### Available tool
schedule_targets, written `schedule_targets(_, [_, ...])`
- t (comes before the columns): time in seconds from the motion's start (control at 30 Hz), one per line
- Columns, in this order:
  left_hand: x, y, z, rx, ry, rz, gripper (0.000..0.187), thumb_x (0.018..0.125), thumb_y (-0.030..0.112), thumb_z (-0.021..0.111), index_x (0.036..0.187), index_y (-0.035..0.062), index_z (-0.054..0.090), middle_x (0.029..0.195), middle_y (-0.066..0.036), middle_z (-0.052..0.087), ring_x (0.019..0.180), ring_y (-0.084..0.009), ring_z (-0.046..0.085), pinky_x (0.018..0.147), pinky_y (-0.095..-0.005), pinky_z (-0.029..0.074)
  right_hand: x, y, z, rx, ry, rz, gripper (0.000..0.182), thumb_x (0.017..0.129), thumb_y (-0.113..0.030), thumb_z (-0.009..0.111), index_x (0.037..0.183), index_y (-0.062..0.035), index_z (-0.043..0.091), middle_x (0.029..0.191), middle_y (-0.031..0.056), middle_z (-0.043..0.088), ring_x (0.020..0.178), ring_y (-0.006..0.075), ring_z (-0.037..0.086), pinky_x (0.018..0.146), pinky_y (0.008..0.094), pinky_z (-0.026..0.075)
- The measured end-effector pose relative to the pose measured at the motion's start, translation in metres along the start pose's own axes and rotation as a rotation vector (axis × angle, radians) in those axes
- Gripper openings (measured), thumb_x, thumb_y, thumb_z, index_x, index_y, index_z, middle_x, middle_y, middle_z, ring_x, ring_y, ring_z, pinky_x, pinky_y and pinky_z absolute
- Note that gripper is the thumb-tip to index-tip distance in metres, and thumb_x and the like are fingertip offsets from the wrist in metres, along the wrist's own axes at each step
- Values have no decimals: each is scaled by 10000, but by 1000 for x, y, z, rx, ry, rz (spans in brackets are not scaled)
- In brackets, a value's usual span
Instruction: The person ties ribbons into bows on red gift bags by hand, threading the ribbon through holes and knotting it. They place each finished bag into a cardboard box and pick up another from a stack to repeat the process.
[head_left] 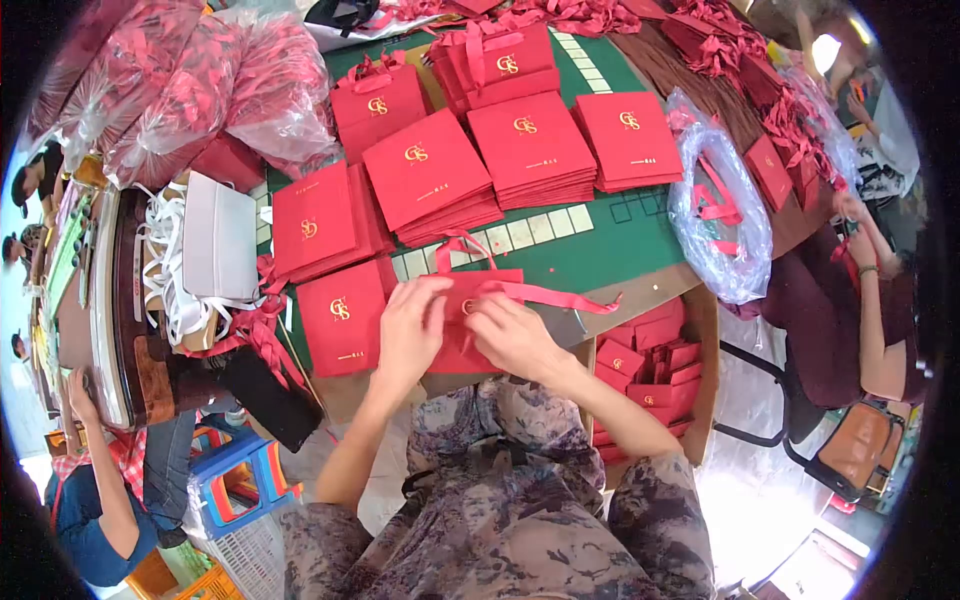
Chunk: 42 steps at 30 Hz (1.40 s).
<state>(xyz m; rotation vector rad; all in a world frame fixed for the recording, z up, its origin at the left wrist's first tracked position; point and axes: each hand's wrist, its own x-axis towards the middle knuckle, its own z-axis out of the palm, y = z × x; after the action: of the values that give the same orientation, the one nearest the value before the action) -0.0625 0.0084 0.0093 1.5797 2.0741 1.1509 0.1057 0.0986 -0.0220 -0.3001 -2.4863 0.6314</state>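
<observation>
A red bag [505, 277] with a gold logo lies at the table's front edge under both hands. A red ribbon [560, 297] runs from it to the right, and a ribbon loop rises above its top. My left hand [413, 318] is over the bag's left part, fingers curled together; what they grip, if anything, is hidden. My right hand [510, 330] is on the bag's right part with its fingers bunched near the logo, and what they pinch cannot be made out. A stack of red bags [340, 318] lies just left of my left hand.
Stacks of red bags [530, 150] cover the green table mat [640, 240]. A box [708, 380] of red bags stands below right. Plastic sacks [180, 90] are at upper left, white bags [220, 240] at left. Other people's arms [870, 300] show at both sides.
</observation>
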Motion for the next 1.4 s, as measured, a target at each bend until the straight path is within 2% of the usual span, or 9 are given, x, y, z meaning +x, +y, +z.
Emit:
schedule_targets(0.1, [16,6,11,116,-29,176,305,821,-1,669,1123,34,649,1058,-132,674,969,-357,621,840,-406,509,-14,-12,-14,117,179,287,291,781,13,672,1055,-49,594,948,132,639,840,301,654,715,377,547])
schedule_targets(0.13, [19,6,18,121,-40,149,322,798,88,742,1113,58,677,1066,-124,696,987,-336,606,883,-420,492,-14,-17,-16,250,259,404,205,873,15,625,1070,-30,587,882,159,642,740,317,659,646,381,531])
schedule_targets(0.23, [28,13,28,252,-102,151,355,772,132,772,1107,56,681,1066,-114,696,963,-331,581,870,-417,479,-16,-18,-26,237,255,572,178,915,-26,613,1088,-28,572,934,195,647,782,386,656,658,431,536])
schedule_targets(0.5, [31,17,25,241,-121,136,311,726,147,806,985,48,665,918,-99,670,906,-307,575,825,-405,469,-7,-18,-20,195,301,702,116,924,-127,660,981,-30,628,863,170,673,748,367,673,619,417,524])
schedule_targets(0.57, [29,21,20,59,-206,-5,294,726,107,801,964,33,646,895,-97,667,846,-288,596,775,-392,492,-5,-20,-16,230,344,756,123,902,-142,689,938,-35,642,832,163,674,734,359,677,606,412,521])
schedule_targets(0.87, [19,19,20,-167,-237,-148,209,802,20,736,981,8,629,900,-106,712,770,-155,694,671,-273,506,-3,-25,-4,102,493,645,116,797,-95,761,834,-61,657,695,93,622,543,235,599,510,342,484])
schedule_targets(1.07, [18,28,16,-304,-267,-239,199,829,-6,701,1010,11,619,881,-63,703,792,-92,664,678,-250,477,-4,-26,3,109,544,589,128,779,-81,764,822,-64,645,653,75,582,526,231,577,491,347,467])
schedule_targets(1.3, [16,17,13,-426,-310,-320,169,841,-4,688,996,3,619,848,-65,681,753,-101,641,688,-257,494,-13,-15,8,-114,408,262,167,743,3,756,839,-60,634,650,84,545,537,258,565,477,361,452])
schedule_targets(1.4, [11,24,13,-152,-231,-47,132,829,19,667,959,28,650,852,-142,667,731,-245,680,681,-354,551,-10,-19,2,-36,301,382,213,796,-70,717,759,-87,508,699,85,536,629,275,594,542,406,485])
